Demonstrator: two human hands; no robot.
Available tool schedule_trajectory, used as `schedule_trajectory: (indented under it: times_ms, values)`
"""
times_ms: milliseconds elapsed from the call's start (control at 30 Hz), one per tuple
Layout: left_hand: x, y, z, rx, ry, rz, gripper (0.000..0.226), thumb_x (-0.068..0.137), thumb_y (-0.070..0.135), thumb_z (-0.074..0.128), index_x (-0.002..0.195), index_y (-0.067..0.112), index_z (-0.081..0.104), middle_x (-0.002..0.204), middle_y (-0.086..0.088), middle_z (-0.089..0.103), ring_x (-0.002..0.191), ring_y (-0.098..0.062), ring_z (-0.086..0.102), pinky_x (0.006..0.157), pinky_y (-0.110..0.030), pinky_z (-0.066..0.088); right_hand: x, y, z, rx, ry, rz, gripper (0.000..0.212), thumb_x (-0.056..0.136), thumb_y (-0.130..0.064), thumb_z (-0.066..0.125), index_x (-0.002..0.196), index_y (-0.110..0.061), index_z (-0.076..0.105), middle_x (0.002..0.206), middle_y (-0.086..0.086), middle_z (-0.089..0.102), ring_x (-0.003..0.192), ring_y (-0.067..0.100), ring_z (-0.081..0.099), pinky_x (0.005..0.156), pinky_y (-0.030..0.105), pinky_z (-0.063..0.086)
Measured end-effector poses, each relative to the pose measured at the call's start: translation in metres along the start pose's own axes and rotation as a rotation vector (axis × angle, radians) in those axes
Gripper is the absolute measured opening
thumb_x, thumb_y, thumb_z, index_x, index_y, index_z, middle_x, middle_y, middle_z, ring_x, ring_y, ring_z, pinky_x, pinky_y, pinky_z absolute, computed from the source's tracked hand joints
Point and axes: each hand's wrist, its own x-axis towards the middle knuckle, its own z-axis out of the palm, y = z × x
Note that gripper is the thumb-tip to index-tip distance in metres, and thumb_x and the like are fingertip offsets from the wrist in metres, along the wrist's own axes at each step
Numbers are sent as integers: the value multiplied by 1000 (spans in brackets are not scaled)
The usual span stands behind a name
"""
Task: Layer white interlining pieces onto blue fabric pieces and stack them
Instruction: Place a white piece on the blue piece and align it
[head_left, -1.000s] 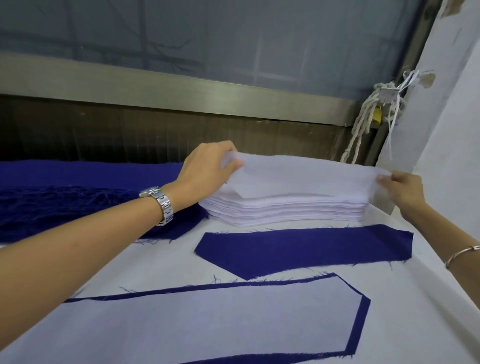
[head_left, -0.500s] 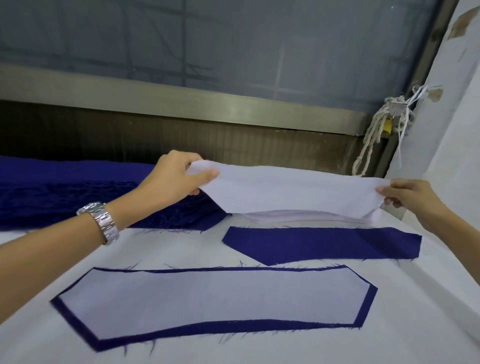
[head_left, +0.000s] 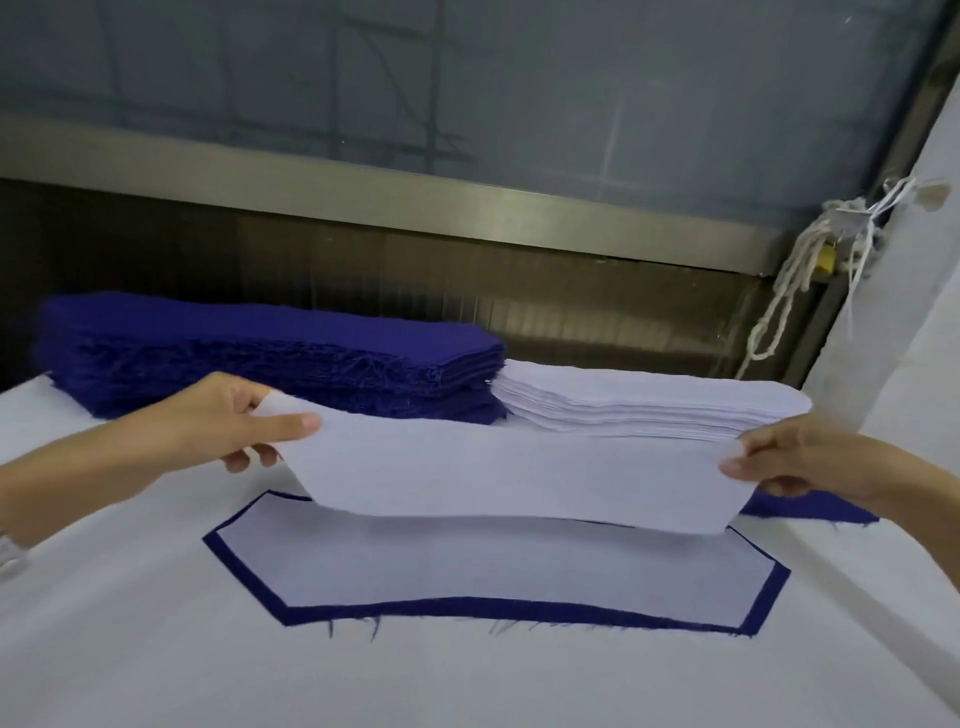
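Head view, mid-frame: left hand (head_left: 244, 421) and right hand (head_left: 795, 457) pinch the white interlining piece (head_left: 509, 473) by its ends. Looks light and floppy, so I'd keep hold of both ends.

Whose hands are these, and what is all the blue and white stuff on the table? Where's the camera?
No machine here, just a person. The camera sits on their head and looks down, so you see their own hands. The left hand and the right hand each pinch one end of a thin white interlining piece, held above the table. Below it lies a blue fabric piece with a white piece already on top, so only a blue rim shows. A second blue piece peeks out near the right hand. At the back sit a blue stack and a white stack.
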Motion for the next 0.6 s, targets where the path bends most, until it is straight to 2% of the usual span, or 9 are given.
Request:
schedule_trajectory:
  times_ms: [67,133,233,333,400,467,600]
  values:
    - [-5,-9,-7,23,-53,-49,40,54,62,75,83,35,81,74,2,76,53,-4,60,43,-17,41,-5,-1,4,-27,-68,14,25,85,-16,75,62,-9,70,65,8,61,52,13,48,52,18,42]
    - [-10,-17,-11,65,-119,-88,56,51,72,79,87,29,82,84,-1,78,60,-9,60,44,-19,39,-8,0,8,-54,-118,43,16,85,-18,76,72,-8,76,70,5,67,56,10,53,54,17,44]
    - [-14,-29,-12,135,-207,-93,80,39,86,76,95,29,81,92,1,78,61,-9,55,45,-18,36,-13,3,11,-126,-249,60,17,83,-28,76,75,-13,77,72,1,66,59,8,50,55,17,39]
    - [-14,-36,-11,176,-256,-120,80,41,89,74,97,33,80,87,1,78,56,-6,53,43,-17,33,-15,8,11,-148,-320,69,23,81,-36,78,76,-14,74,74,5,64,59,9,46,54,18,36]
    - [-12,-41,-11,173,-242,-135,79,41,88,75,93,29,80,73,-2,75,51,-7,51,41,-18,29,-14,13,10,-143,-337,66,28,82,-37,79,80,-10,73,77,13,65,59,11,45,53,18,35]
    - [-11,-48,-11,176,-225,-149,79,41,87,76,92,27,79,65,-4,71,47,-7,50,40,-17,27,-13,15,10,-149,-356,81,27,81,-39,80,80,-13,73,78,13,69,57,11,45,52,17,35]
    - [-10,-62,-10,183,-197,-134,80,45,88,75,92,23,79,75,-15,74,52,-13,53,49,-18,37,-9,18,12,-156,-364,108,29,75,-46,83,73,-20,72,71,7,70,57,10,48,52,16,36]
